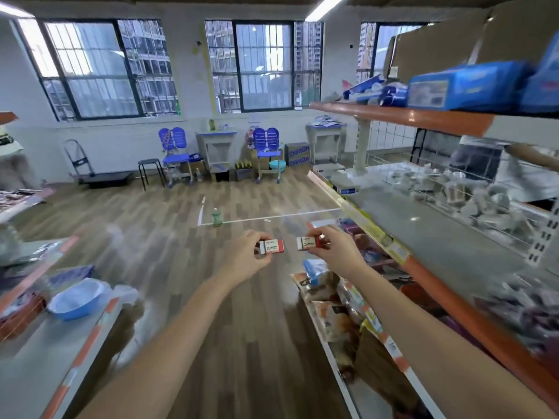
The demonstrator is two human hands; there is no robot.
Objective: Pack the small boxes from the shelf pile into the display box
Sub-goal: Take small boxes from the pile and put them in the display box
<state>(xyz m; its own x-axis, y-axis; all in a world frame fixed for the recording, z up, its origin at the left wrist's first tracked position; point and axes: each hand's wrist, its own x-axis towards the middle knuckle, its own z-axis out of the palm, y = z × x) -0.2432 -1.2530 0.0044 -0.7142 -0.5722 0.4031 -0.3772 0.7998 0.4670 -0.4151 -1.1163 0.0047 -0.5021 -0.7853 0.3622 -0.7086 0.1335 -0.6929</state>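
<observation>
Two small boxes are held out over the floor (187,267) of the aisle, side by side and apart: one (271,246) in the left hand (246,255), the other (308,243) in the right hand (335,252). A shelving unit (423,261) stands to the right, packets (472,86) on its upper shelf and wrapped goods in a wire basket (472,192) below. A lower shelf (60,343) lies to the left, a bowl (78,300) on it. A bottle (216,217) stands on the floor beyond the hands. Chairs (175,152), desks (216,146) and a stool (150,170) line the far wall under the windows (263,65), a hand truck (90,167) at their left.
</observation>
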